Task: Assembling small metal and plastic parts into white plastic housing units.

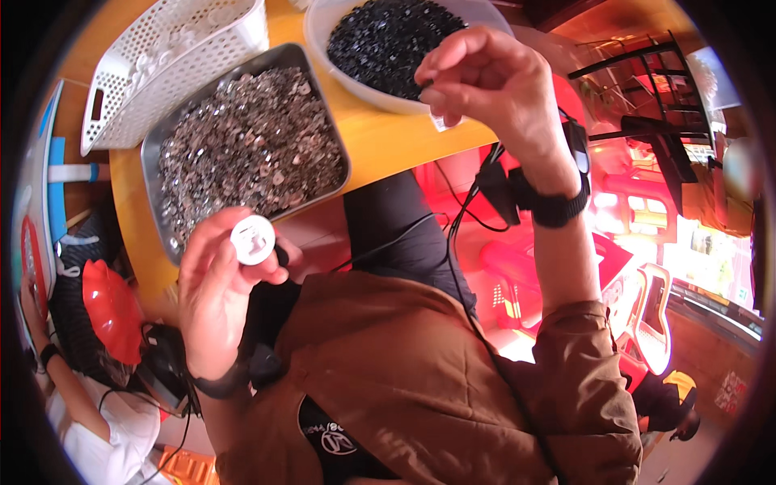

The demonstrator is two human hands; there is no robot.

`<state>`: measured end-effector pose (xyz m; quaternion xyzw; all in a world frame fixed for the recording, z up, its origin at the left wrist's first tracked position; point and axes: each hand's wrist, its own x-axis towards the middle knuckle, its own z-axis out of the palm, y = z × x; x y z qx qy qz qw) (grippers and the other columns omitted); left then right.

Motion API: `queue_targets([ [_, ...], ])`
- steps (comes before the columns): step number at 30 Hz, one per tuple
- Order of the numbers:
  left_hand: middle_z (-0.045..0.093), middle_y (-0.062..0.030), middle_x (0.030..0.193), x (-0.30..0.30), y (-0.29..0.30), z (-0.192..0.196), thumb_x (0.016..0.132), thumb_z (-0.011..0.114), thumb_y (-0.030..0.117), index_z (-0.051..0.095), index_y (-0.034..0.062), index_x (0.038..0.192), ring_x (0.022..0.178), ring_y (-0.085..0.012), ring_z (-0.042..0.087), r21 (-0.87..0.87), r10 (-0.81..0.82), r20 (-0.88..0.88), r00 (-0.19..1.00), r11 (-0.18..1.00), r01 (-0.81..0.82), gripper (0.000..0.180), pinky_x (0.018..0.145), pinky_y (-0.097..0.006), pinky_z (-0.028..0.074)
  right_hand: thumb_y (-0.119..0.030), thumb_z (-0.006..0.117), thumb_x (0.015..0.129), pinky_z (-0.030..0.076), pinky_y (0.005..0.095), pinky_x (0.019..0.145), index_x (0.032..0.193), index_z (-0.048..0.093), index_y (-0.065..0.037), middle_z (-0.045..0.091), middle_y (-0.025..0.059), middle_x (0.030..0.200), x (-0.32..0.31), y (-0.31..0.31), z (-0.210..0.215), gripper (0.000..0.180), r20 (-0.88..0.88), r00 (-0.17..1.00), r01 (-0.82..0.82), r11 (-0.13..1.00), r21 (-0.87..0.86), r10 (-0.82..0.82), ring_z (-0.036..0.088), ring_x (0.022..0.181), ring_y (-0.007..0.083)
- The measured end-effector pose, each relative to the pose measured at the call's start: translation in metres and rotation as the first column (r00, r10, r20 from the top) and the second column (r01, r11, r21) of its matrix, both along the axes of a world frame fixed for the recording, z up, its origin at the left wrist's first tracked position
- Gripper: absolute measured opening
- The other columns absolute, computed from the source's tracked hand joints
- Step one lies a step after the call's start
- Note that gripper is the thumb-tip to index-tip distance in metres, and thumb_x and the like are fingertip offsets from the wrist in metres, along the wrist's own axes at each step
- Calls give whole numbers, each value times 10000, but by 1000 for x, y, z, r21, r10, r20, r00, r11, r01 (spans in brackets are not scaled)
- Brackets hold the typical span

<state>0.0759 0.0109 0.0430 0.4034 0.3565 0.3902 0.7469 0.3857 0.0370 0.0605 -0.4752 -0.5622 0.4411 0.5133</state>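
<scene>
Left hand (pixel 214 279) grips a small round white plastic cap (pixel 252 239) between thumb and fingertips, flat face turned up toward the camera, held below the near edge of the yellow table (pixel 388 141). A dark bit shows just right of the cap against the fingers, too small to tell what it is. Right hand (pixel 489 85) raised over the near rim of a white bowl (pixel 323 24) full of small black pieces (pixel 388 36); thumb and forefinger pinched together on what looks like one tiny black piece (pixel 426 83), hard to confirm at this size. Other fingers curled loosely. Black wristband (pixel 558 206) on the right wrist, a dark band on the left wrist too. Left of the bowl, a rectangular metal tray (pixel 319 105) heaped with small silvery metal parts (pixel 246 153), sitting just above the left hand. Behind the tray, a white perforated plastic basket (pixel 137 89) with clear or whitish small parts inside. Person wears a brown shirt (pixel 420 380), black cable (pixel 465 242) running down from the right wrist across it. Another person sits at lower left, beside a red object (pixel 109 311). Red plastic chairs (pixel 517 275) on the floor to the right.
</scene>
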Motion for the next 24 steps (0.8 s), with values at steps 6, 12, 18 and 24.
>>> queue_targets([
  [6, 600, -77, 903, 16, -3, 5, 937, 504, 166, 493, -13, 1199, 765, -159, 608, -34, -112, 25, 993, 993, 113, 317, 670, -286, 512, 80, 723, 715, 530, 207, 619, 908, 586, -9, 653, 60, 899, -62, -38, -17, 252, -435, 887, -127, 988, 87, 152, 628, 768, 90],
  [12, 597, -54, 888, 18, -11, 3, 911, 559, 167, 536, 45, 1128, 731, -139, 599, -50, -144, -12, 989, 988, 144, 250, 641, -256, 497, 50, 714, 740, 498, 180, 555, 937, 636, 0, 648, 28, 776, -101, -54, -41, 217, -520, 840, -173, 985, 12, 154, 609, 654, 61],
  [18, 591, -44, 857, 17, -15, 4, 904, 573, 154, 542, 39, 1063, 666, -115, 568, -26, -110, -19, 994, 994, 109, 199, 601, -239, 487, 22, 729, 738, 474, 154, 516, 899, 647, -43, 646, 9, 817, -118, -61, -47, 192, -488, 866, -69, 993, 99, 109, 586, 641, 31],
  [24, 558, -29, 802, 15, -14, 5, 903, 572, 179, 533, 32, 1052, 645, -95, 532, -35, -181, -100, 978, 983, 178, 213, 522, -227, 455, 30, 733, 696, 485, 206, 528, 837, 639, -55, 646, 9, 784, -112, -62, -45, 189, -25, 1000, 4, 928, 373, 6, 614, 628, 72],
])
